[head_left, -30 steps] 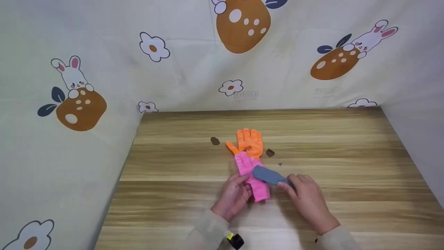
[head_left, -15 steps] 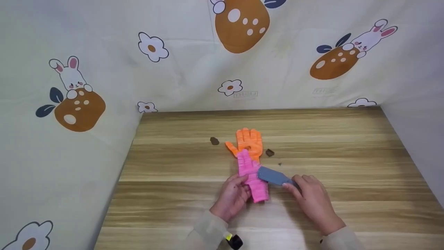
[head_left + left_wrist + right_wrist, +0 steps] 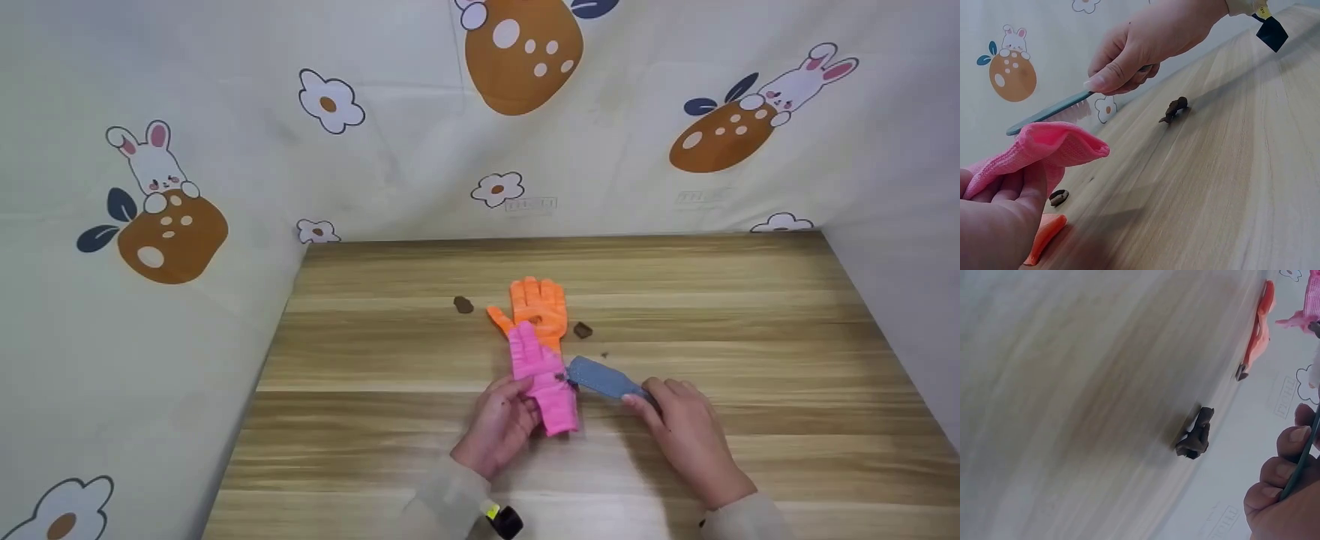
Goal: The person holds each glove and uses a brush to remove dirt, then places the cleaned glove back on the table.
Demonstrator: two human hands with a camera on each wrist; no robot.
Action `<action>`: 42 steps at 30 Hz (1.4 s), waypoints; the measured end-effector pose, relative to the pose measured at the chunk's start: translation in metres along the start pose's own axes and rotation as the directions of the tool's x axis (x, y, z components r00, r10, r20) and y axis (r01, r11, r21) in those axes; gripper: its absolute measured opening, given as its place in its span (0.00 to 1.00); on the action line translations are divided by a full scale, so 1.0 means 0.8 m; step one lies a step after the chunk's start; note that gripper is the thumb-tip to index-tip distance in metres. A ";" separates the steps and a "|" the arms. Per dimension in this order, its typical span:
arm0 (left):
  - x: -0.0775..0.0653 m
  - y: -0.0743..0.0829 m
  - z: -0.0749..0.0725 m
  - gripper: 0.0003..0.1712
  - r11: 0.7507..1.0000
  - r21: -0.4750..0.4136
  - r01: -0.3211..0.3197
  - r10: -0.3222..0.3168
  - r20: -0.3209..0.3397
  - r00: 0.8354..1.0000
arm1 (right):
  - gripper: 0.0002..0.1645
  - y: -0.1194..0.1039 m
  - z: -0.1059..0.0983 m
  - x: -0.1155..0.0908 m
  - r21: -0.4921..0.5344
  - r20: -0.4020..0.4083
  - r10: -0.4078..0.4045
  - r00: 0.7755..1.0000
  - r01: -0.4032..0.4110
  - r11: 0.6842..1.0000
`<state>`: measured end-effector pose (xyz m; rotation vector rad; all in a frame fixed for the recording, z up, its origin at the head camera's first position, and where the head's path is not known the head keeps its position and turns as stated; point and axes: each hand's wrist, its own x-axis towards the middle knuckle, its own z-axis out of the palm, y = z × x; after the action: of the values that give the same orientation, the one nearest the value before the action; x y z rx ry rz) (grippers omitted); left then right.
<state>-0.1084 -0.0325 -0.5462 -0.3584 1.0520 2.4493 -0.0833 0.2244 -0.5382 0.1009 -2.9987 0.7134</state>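
My left hand [image 3: 499, 424] holds a pink knit glove [image 3: 556, 412] by its near side, thumb on top and fingers underneath. In the left wrist view the pink glove [image 3: 1044, 147] is raised off the table with its cuff gaping. My right hand [image 3: 690, 431] grips the handle of a blue-grey brush [image 3: 604, 376], whose pale bristles [image 3: 1075, 112] point down in the left wrist view. The brush head lies at the glove's right edge, beside a dark brown bit [image 3: 560, 376] on the pink fabric. An orange glove [image 3: 541, 304] with a brown smear on its palm lies flat beyond, partly overlapped by the pink one.
Brown lumps lie on the wooden table [image 3: 360, 435]: one piece [image 3: 463, 304] left of the orange glove, another lump [image 3: 583, 330] to its right, plus a small crumb [image 3: 605, 355]. A patterned cloth [image 3: 405, 157] rises behind the table's far edge.
My right hand has drawn the brush rightward across the pink glove to its right edge, and a dark bit now shows on the fabric. The left hand keeps its hold; the glove shifts slightly.
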 end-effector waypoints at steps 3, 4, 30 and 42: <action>-0.001 0.000 -0.002 0.21 1.000 -0.004 -0.002 0.002 0.005 1.000 | 0.22 0.005 0.001 -0.002 -0.002 -0.027 -0.003 1.000 0.003 1.000; 0.000 0.000 -0.003 0.22 1.000 -0.009 0.001 -0.001 0.004 1.000 | 0.22 0.006 0.000 -0.002 0.003 -0.033 0.000 0.999 0.000 1.000; 0.027 -0.032 0.049 0.25 0.991 -0.123 -0.043 0.046 0.018 0.999 | 0.16 -0.045 0.004 0.001 0.084 -0.079 -0.049 0.996 0.055 0.995; 0.021 -0.025 0.045 0.21 0.991 -0.131 -0.020 0.025 0.036 0.999 | 0.22 -0.011 -0.008 0.005 0.063 -0.007 0.009 1.000 -0.009 0.998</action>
<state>-0.1155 0.0108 -0.5412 -0.3415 0.8869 2.5421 -0.0863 0.2195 -0.5284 0.0876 -2.9718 0.8075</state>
